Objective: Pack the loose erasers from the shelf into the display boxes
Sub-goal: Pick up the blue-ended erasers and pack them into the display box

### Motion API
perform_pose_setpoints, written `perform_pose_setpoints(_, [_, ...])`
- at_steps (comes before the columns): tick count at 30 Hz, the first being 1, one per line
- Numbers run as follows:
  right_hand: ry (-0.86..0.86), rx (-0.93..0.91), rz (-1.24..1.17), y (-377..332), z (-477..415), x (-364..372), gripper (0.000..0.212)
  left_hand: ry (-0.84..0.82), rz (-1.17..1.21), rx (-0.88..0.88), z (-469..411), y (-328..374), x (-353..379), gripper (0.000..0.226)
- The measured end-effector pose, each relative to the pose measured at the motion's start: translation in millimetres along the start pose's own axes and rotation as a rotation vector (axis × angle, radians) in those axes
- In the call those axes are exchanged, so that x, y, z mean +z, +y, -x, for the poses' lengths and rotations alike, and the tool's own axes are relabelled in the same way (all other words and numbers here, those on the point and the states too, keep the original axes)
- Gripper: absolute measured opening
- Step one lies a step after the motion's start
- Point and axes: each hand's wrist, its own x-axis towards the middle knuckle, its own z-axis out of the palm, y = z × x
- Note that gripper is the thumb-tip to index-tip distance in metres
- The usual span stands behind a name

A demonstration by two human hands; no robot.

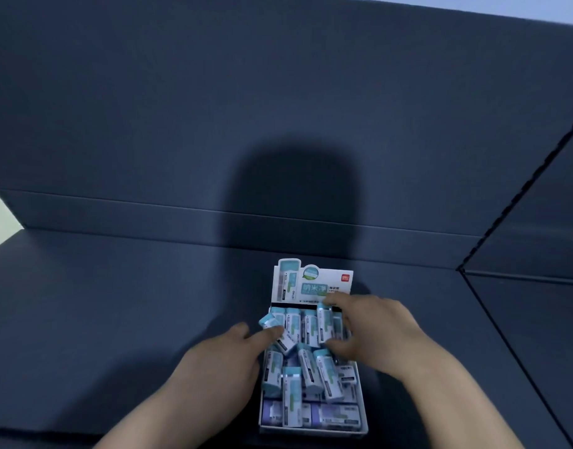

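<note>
L hand [227, 354] open, index fwd; R hand [376, 332] pinches eraser [324, 320] (thumb + index).

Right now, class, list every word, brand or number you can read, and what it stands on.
"纳米净": teal panel on the white cardboard display box's header card.
"deli": small red logo at that card's corner, barely legible.
Print on the white-and-teal erasers: too blurred.

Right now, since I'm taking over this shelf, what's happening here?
A person is packing a white display box on the dark shelf. The right hand pinches a back-row eraser; the left hand touches a tilted eraser at the box's left edge. The rest lie jumbled inside.
</note>
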Motion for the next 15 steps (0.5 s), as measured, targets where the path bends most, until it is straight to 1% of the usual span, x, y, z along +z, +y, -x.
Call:
perform_pose_setpoints(8, [-0.079, 0.019, 0.012, 0.1, -1.7, 2.8, 0.059, 0.004, -0.003, 0.000, 2.4, -2.7, 1.1, 0.060])
perform_pose_setpoints(13, [-0.072, 0.025, 0.059, -4.2, -1.0, 3.6, 0.045, -0.002, 0.018, -0.002, 3.3, -3.7, 0.0, 0.061])
perform_pose_setpoints(15, [-0.080, 0.035, 0.084, -7.2, -1.2, 4.0, 0.044, 0.004, 0.024, -0.009, 3.9, -4.3, -0.7, 0.060])
